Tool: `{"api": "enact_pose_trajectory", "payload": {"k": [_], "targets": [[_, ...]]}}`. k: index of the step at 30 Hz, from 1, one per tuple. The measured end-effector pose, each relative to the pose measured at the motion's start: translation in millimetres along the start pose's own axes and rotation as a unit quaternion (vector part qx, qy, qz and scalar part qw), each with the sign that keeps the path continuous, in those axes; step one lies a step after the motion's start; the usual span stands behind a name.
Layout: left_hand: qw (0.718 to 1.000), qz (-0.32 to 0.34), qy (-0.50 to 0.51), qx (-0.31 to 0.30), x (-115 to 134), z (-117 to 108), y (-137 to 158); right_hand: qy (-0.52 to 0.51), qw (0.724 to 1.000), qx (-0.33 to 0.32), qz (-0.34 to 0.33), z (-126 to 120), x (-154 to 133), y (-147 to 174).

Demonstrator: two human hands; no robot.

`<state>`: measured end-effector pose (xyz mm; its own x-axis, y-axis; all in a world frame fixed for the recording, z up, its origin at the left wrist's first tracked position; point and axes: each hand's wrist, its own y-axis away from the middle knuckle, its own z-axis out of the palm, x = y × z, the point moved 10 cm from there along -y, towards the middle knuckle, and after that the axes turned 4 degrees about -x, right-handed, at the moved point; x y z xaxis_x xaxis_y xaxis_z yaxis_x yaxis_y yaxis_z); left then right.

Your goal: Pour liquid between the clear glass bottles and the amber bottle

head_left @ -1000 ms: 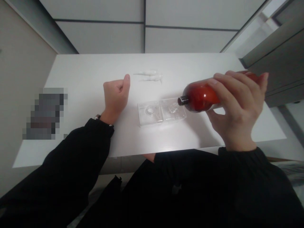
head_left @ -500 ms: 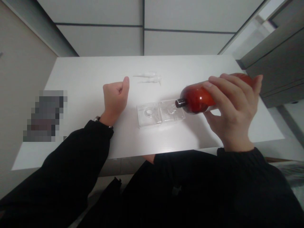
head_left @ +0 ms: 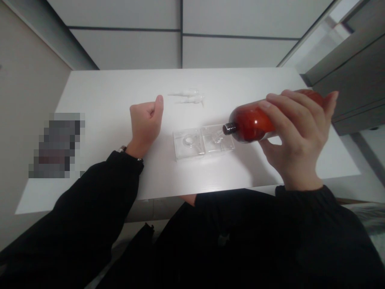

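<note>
My right hand (head_left: 296, 136) is wrapped round a reddish-brown bottle (head_left: 251, 122), held nearly level in the air with its open neck pointing left. Below and left of the neck lies a clear plastic case (head_left: 188, 150) with two square halves, each with a round form in it. My left hand (head_left: 146, 122) is closed in a fist over the table, thumb on top; whatever the fingers hold, if anything, is hidden. Two clear droppers (head_left: 189, 98) lie behind the case, to the right of my left hand.
The white table (head_left: 99, 94) reaches back to pale panels with dark seams. A blurred-out dark object (head_left: 58, 144) lies at its left side. The table's front edge runs just before my body.
The bottle and my right hand have shifted very slightly to the right. My left hand stays a fist in the same place.
</note>
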<state>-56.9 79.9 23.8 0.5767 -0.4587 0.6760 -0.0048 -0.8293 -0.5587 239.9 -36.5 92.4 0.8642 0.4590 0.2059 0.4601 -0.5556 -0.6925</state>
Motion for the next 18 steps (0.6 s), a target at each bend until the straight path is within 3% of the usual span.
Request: {"api": "enact_pose_trajectory", "payload": {"k": [18], "targets": [[1.0,0.016,-0.002,-0.005,-0.1,0.8,-0.1,-0.019,0.999,0.026,-0.01,-3.0,-0.2,-0.1]]}}
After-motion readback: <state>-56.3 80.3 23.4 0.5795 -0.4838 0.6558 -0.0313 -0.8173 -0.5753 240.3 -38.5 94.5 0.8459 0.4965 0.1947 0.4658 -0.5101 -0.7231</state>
